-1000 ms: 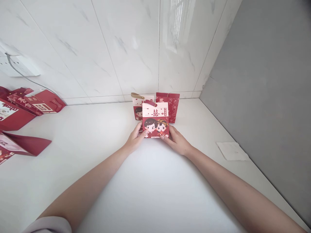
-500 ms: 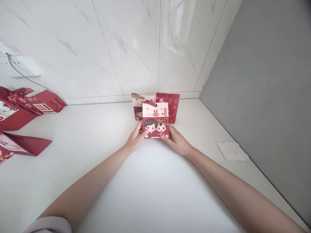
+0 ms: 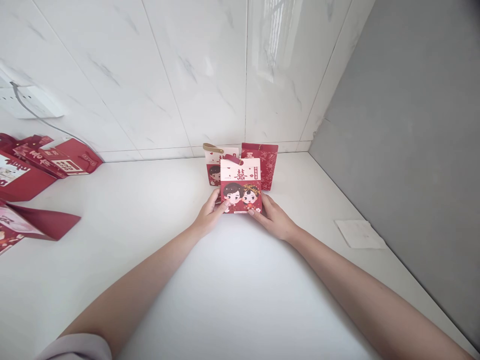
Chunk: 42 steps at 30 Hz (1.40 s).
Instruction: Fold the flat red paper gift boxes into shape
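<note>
Between my hands stands a red and white gift box (image 3: 241,175) with two cartoon faces and a dark red strap handle on top. My left hand (image 3: 209,212) grips its left side, thumb on the front, other fingers mostly hidden behind. My right hand (image 3: 275,216) is closed on the lower right side in the same way. Close behind, partly covered, stand a similar box with a tan strap (image 3: 214,170) on the left and a taller red patterned box (image 3: 269,167) on the right.
Several red gift boxes and bags (image 3: 30,172) lie at the left, one with an open flap (image 3: 56,222). A thin folded white paper (image 3: 360,234) lies on the white table (image 3: 240,290) near the grey panel (image 3: 420,150). A cable (image 3: 41,121) runs from a wall socket (image 3: 33,102).
</note>
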Tool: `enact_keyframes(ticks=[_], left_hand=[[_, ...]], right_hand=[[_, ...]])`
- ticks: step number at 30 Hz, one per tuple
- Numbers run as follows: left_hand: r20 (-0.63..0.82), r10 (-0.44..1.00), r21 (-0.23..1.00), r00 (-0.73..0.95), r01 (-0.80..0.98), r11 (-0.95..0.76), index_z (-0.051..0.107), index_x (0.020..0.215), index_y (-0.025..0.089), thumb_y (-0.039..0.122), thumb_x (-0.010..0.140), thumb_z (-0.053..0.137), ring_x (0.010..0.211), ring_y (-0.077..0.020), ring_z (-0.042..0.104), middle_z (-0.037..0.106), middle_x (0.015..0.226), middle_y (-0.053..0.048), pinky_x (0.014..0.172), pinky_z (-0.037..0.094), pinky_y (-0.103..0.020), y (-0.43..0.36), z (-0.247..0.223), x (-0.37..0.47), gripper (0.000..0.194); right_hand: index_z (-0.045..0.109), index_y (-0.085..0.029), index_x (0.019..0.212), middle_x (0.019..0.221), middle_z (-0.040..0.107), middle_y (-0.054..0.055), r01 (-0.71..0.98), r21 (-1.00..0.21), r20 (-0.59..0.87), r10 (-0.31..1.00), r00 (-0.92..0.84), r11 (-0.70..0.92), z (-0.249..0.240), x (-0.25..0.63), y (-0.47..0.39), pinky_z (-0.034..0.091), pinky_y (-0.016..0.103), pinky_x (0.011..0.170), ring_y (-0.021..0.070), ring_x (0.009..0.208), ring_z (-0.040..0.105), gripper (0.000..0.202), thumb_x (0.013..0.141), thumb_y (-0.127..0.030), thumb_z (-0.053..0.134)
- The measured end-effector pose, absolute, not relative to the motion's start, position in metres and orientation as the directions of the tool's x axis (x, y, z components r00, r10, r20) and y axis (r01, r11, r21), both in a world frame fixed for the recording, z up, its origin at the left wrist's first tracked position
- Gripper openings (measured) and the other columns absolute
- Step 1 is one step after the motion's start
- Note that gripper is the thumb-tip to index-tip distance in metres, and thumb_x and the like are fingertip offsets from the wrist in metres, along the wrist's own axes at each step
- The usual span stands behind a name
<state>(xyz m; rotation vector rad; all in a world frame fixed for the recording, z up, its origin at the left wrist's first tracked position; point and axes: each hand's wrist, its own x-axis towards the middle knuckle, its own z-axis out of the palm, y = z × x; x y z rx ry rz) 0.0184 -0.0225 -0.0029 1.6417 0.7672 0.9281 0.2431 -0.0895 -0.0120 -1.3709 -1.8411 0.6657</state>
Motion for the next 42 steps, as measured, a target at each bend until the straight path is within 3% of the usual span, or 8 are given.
enact_keyframes(ticks=[8, 14, 19, 23, 26, 33, 37, 42], left_hand=[[0.185, 0.848, 0.97, 0.497, 0.044, -0.238, 0.045, 0.133, 0.022, 0.047, 0.091, 0.057, 0.128, -0.0285, 0.051, 0.053, 0.138, -0.01, 0.105, 0.046, -0.039, -0.023, -0.004, 0.017, 0.05], [0.203, 0.916, 0.979, 0.347, -0.04, -0.202, 0.022, 0.145, 0.028, 0.045, 0.087, 0.064, 0.116, -0.0258, 0.059, 0.059, 0.127, -0.011, 0.096, 0.051, -0.043, -0.019, -0.012, 0.015, 0.073], [0.33, 0.889, 0.94, 0.318, -0.021, -0.342, 0.052, 0.124, 0.02, 0.048, 0.096, 0.046, 0.119, -0.0256, 0.057, 0.06, 0.127, -0.011, 0.099, 0.048, -0.038, -0.023, -0.005, 0.015, 0.04], [0.577, 0.779, 0.757, 0.246, 0.196, -0.623, 0.051, 0.127, 0.019, 0.045, 0.097, 0.046, 0.113, -0.0255, 0.059, 0.061, 0.124, -0.013, 0.097, 0.047, -0.039, -0.032, -0.003, 0.01, 0.04], [0.692, 0.673, 0.602, 0.261, 0.304, -0.738, 0.048, 0.133, 0.018, 0.042, 0.096, 0.049, 0.118, -0.0275, 0.056, 0.058, 0.128, -0.015, 0.101, 0.044, -0.042, -0.036, -0.005, 0.007, 0.045], [0.512, 0.757, 0.782, 0.407, 0.143, -0.606, 0.062, 0.117, 0.013, 0.044, 0.096, 0.048, 0.095, -0.0242, 0.068, 0.071, 0.108, -0.013, 0.078, 0.054, -0.031, -0.029, -0.009, 0.003, 0.04], [0.381, 0.77, 0.855, 0.512, 0.121, -0.504, 0.067, 0.107, 0.012, 0.048, 0.09, 0.057, 0.092, -0.026, 0.07, 0.073, 0.105, -0.013, 0.077, 0.056, -0.032, -0.028, -0.009, 0.004, 0.041], [0.211, 0.778, 0.919, 0.592, 0.151, -0.363, 0.066, 0.117, 0.014, 0.046, 0.081, 0.069, 0.102, -0.0297, 0.069, 0.072, 0.114, -0.013, 0.085, 0.058, -0.036, -0.03, -0.006, 0.007, 0.048]], right_hand=[[0.028, -0.026, 0.149, 0.144, 0.046, 0.012, 0.577, -0.765, 0.238, 0.958, -0.16, 0.287, -0.011, 0.243, -0.09, 0.043, 0.044, 0.108, 0.0281, 0.13, 0.049, 0.064, 0.095, -0.055, 0.046], [0.028, -0.028, 0.15, 0.145, 0.045, 0.012, 0.591, -0.736, 0.277, 0.943, -0.181, 0.33, -0.015, 0.244, -0.089, 0.044, 0.046, 0.108, 0.0287, 0.13, 0.049, 0.065, 0.094, -0.054, 0.049], [0.028, -0.031, 0.15, 0.15, 0.038, 0.009, 0.599, -0.664, 0.409, 0.888, -0.211, 0.448, -0.017, 0.245, -0.089, 0.039, 0.045, 0.114, 0.0264, 0.139, 0.04, 0.061, 0.095, -0.047, 0.051], [0.033, -0.029, 0.146, 0.152, 0.035, 0.011, 0.58, -0.606, 0.533, 0.819, -0.211, 0.544, -0.016, 0.242, -0.09, 0.042, 0.044, 0.112, 0.0255, 0.141, 0.038, 0.053, 0.097, -0.037, 0.05], [0.04, -0.027, 0.139, 0.145, 0.043, 0.011, 0.566, -0.587, 0.585, 0.787, -0.197, 0.579, -0.015, 0.24, -0.091, 0.045, 0.042, 0.109, 0.0243, 0.136, 0.043, 0.043, 0.097, -0.03, 0.049], [0.053, -0.023, 0.099, 0.116, 0.061, 0.01, 0.512, -0.619, 0.646, 0.757, -0.1, 0.596, -0.009, 0.241, -0.096, 0.05, 0.04, 0.092, 0.0232, 0.108, 0.06, 0.008, 0.096, -0.03, 0.051], [0.047, -0.024, 0.105, 0.107, 0.062, 0.009, 0.47, -0.634, 0.697, 0.717, 0.003, 0.614, -0.012, 0.238, -0.098, 0.052, 0.039, 0.086, 0.0219, 0.099, 0.062, 0.013, 0.095, -0.029, 0.052], [0.043, -0.024, 0.123, 0.12, 0.056, 0.013, 0.565, -0.52, 0.824, 0.551, 0.133, 0.641, -0.006, 0.233, -0.103, 0.049, 0.048, 0.095, 0.027, 0.117, 0.054, 0.037, 0.089, -0.024, 0.059]])
